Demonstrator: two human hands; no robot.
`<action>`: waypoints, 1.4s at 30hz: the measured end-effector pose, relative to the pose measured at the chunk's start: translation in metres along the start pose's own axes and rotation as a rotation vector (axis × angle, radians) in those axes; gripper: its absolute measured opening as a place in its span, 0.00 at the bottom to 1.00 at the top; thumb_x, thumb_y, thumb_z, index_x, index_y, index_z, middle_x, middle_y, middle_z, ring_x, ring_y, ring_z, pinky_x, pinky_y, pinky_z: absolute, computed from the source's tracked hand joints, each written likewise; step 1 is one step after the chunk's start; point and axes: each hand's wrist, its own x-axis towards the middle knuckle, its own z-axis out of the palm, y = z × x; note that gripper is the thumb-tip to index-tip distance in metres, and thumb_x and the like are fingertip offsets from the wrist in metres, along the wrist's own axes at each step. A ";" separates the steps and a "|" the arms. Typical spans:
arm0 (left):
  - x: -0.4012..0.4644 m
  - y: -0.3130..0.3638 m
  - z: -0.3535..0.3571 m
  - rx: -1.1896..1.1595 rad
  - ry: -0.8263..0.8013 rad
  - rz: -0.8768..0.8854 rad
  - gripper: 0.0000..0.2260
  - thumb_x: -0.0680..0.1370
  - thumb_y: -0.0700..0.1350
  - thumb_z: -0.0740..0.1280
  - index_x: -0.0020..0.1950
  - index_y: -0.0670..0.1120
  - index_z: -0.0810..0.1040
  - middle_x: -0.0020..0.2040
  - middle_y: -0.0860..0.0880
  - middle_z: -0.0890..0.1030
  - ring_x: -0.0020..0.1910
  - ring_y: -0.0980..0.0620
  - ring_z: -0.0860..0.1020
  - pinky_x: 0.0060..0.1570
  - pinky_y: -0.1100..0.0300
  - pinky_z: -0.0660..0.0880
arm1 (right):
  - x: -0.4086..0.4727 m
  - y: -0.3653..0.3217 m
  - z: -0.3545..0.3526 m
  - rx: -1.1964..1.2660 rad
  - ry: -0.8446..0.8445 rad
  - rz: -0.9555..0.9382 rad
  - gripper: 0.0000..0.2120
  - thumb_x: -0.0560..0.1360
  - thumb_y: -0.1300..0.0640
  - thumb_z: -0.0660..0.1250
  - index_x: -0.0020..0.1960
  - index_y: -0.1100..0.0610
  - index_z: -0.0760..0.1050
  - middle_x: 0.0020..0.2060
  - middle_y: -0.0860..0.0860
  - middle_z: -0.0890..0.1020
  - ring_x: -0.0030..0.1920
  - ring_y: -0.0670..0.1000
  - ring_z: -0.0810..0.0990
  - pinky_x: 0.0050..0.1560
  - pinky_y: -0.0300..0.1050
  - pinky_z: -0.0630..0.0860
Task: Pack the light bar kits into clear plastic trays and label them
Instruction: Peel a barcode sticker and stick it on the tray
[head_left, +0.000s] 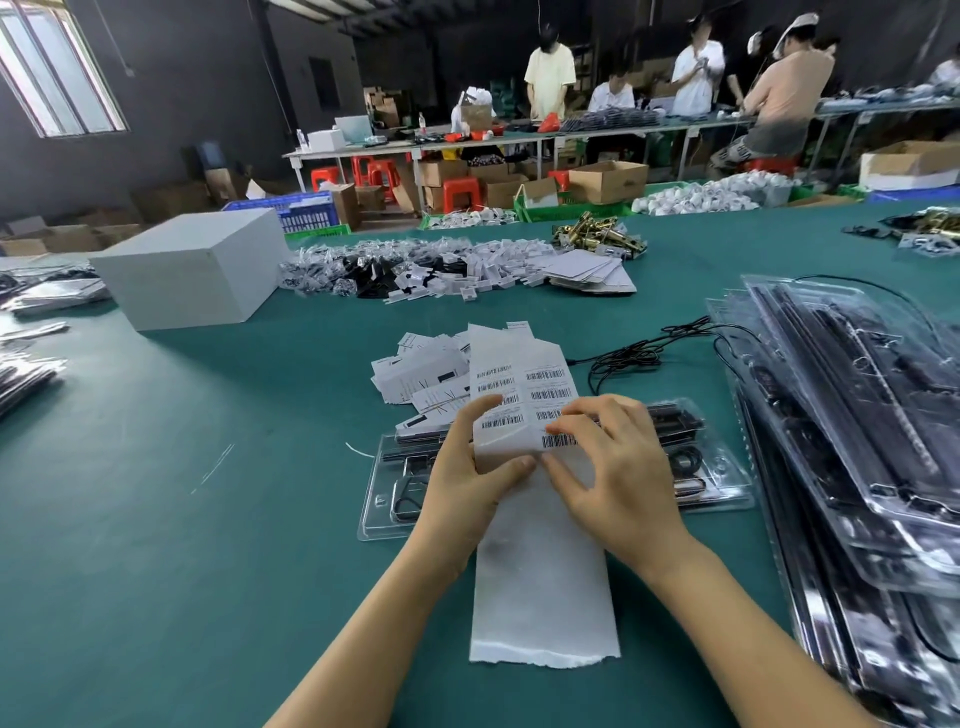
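Green felt covers the long table under my arms, with other workers at benches well beyond. Far off to the left of my left hand sits a grey box, and beyond both hands lies a heap of small bagged parts. My left hand has its fingers and thumb curled round the left edge of the label strip, thumb pressing on the front near the fold. The strip is thin backing paper, nearly weightless and floppy; it bends over where I hold it and its bare tail trails down toward me, so I judge it needs support close to the row I am working on or it will buckle. My right hand pinches at the strip's right edge, fingertips on a barcode sticker, which looks to be the next one to peel. Stickers like this should be taken by a corner only, since the glue side will cling to skin and crease easily. Directly under both hands lies a filled tray, clear, thin-walled plastic that looks springy and slick, best steadied flat on the table while the label goes on. Beyond my hands is a pile of cards; to the right of my right hand a black cable, and further right a stack of packed trays.
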 end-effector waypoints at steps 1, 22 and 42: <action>0.000 -0.001 -0.001 0.005 0.009 -0.001 0.26 0.70 0.41 0.72 0.61 0.63 0.72 0.49 0.41 0.84 0.51 0.40 0.81 0.57 0.44 0.77 | -0.001 0.000 0.001 0.017 0.002 0.014 0.11 0.66 0.59 0.77 0.47 0.60 0.81 0.47 0.55 0.80 0.52 0.54 0.73 0.56 0.44 0.70; -0.004 0.001 0.009 -0.084 0.019 0.010 0.13 0.72 0.47 0.69 0.55 0.57 0.76 0.54 0.45 0.82 0.44 0.49 0.77 0.45 0.55 0.74 | 0.006 -0.006 -0.011 0.432 -0.132 0.602 0.14 0.72 0.53 0.73 0.55 0.52 0.73 0.46 0.48 0.82 0.45 0.47 0.80 0.46 0.44 0.76; -0.003 0.035 -0.003 0.314 0.089 0.239 0.03 0.77 0.44 0.70 0.47 0.45 0.79 0.41 0.51 0.84 0.42 0.52 0.81 0.47 0.44 0.78 | 0.105 -0.024 -0.055 -0.158 -0.550 -0.247 0.14 0.74 0.63 0.68 0.58 0.53 0.76 0.43 0.48 0.81 0.49 0.51 0.76 0.64 0.52 0.65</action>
